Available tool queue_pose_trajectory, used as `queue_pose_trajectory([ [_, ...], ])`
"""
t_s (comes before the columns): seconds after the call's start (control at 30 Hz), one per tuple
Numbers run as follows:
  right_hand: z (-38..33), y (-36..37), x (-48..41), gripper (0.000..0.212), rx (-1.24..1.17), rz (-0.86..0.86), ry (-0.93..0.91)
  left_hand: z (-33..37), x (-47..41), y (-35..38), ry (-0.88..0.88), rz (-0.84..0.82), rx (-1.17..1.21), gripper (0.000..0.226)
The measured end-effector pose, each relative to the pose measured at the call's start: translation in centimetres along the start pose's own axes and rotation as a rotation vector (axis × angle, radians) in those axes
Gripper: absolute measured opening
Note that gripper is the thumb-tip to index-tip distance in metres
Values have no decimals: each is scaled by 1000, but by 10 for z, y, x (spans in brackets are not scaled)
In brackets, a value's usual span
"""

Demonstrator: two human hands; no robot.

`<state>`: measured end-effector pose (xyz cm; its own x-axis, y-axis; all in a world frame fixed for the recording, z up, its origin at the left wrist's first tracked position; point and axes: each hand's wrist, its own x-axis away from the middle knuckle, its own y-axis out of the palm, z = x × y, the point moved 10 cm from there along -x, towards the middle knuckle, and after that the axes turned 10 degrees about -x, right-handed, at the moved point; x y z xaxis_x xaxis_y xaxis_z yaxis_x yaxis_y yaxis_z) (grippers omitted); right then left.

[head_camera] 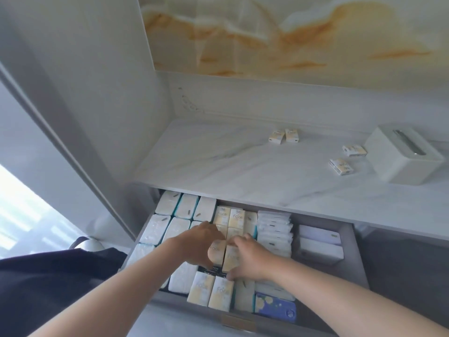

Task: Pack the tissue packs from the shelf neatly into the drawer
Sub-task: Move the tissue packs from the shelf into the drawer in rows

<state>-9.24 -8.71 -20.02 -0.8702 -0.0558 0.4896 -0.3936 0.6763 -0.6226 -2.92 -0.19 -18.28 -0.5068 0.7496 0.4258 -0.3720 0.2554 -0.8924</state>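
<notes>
The open grey drawer (356,259) below the shelf is filled with rows of white and yellow tissue packs. My left hand (196,242) grips one yellow "Face" pack (216,252) in the middle of the drawer. My right hand (247,259) grips the yellow pack beside it (230,260). The two packs stand side by side and touch. On the white marble shelf (243,171) lie several small yellow tissue packs: a pair at the back (283,136), one near the box (354,151), and one in front of it (341,167).
A white tissue box (401,158) stands at the right of the shelf. A blue flowered pack (275,308) lies at the drawer's front right. White packs (318,244) lie in the right compartment. A cabinet wall rises on the left.
</notes>
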Motion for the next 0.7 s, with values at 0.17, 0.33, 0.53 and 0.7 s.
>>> queue_pose_trajectory([
  [0.17,12,-14,-1,73,-135,38,89,-2,3,1,-2,-3,41,54],
  [0.33,14,-5,-3,43,-121,-13,90,2,6,4,-4,-50,-27,52],
  [0.53,7,-17,-1,52,-68,10,18,2,4,-10,-28,-29,39,49],
  [0.7,3,-88,0,39,-65,176,-96,10,-21,-65,-59,212,146,26],
])
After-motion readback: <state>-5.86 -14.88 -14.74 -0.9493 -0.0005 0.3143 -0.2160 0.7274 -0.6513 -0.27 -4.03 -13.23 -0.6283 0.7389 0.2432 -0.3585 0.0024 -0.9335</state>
